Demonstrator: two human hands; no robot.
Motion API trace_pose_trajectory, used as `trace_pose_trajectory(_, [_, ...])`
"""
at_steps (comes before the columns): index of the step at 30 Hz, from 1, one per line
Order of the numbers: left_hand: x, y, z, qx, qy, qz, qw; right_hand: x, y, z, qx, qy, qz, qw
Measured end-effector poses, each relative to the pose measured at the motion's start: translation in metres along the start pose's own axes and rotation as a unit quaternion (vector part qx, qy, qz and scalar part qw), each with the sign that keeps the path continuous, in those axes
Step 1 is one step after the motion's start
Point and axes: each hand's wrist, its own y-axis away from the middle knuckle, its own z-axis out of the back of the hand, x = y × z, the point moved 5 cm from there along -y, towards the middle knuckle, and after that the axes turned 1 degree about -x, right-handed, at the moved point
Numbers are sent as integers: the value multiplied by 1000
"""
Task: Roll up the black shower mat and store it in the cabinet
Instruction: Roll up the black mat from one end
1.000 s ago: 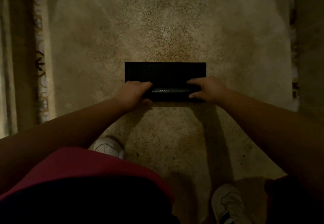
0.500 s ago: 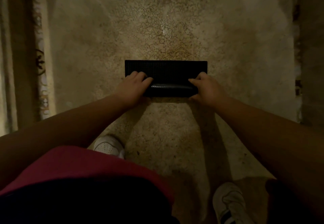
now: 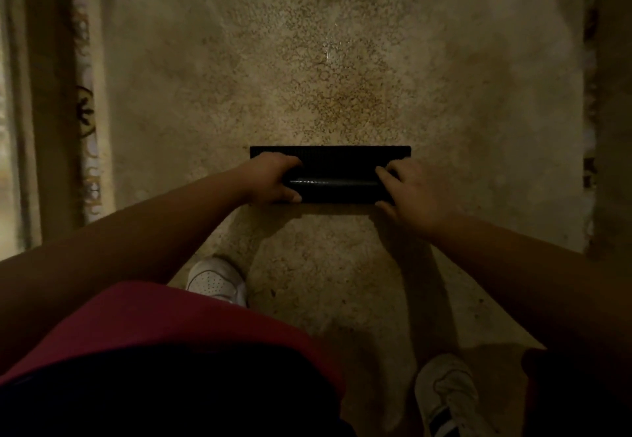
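Note:
The black shower mat (image 3: 337, 176) lies on the speckled beige floor in the middle of the head view, mostly wound into a thick roll, with a narrow flat strip still showing along its far edge. My left hand (image 3: 273, 181) grips the roll's left end, fingers curled over the top and thumb at the near side. My right hand (image 3: 408, 190) presses on the roll's right end with its fingers bent over it. The cabinet is not in view.
My two white shoes stand on the floor near me, the left shoe (image 3: 217, 281) and the right shoe (image 3: 446, 394). A patterned tile border (image 3: 85, 111) runs along the left, and a dark wall (image 3: 612, 111) rises at the right.
Both hands have pushed the roll away from me, so the flat strip beyond it has become narrower. The view has also shifted slightly.

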Motion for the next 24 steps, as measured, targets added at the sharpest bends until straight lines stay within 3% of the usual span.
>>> trace_pose_trajectory(5, [-3, -4, 9, 28, -5, 0, 1000, -9, -18, 5, 27, -82, -20, 996])
trace_pose_trajectory(7, [-10, -2, 11, 7, -27, -12, 1000, -14, -26, 9, 51, -92, -18, 994])
trace_pose_trajectory(11, [-31, 5, -6, -65, -227, -20, 971, -23, -44, 13, 117, -106, -44, 986])
trace_pose_trajectory(15, [-33, 2, -5, -113, -183, -4, 977, -31, -58, 18, 182, -161, -97, 965])
trace_pose_trajectory(18, [-26, -2, 9, -108, -68, -26, 991, -31, -49, 25, 94, -235, -106, 962])
trace_pose_trajectory(21, [-23, -6, 16, -113, -40, -33, 992, -13, -15, 8, -66, -150, -70, 984])
trace_pose_trajectory(24, [-20, -11, 18, -105, -56, -29, 992, -5, -7, -15, -68, -49, -73, 994])
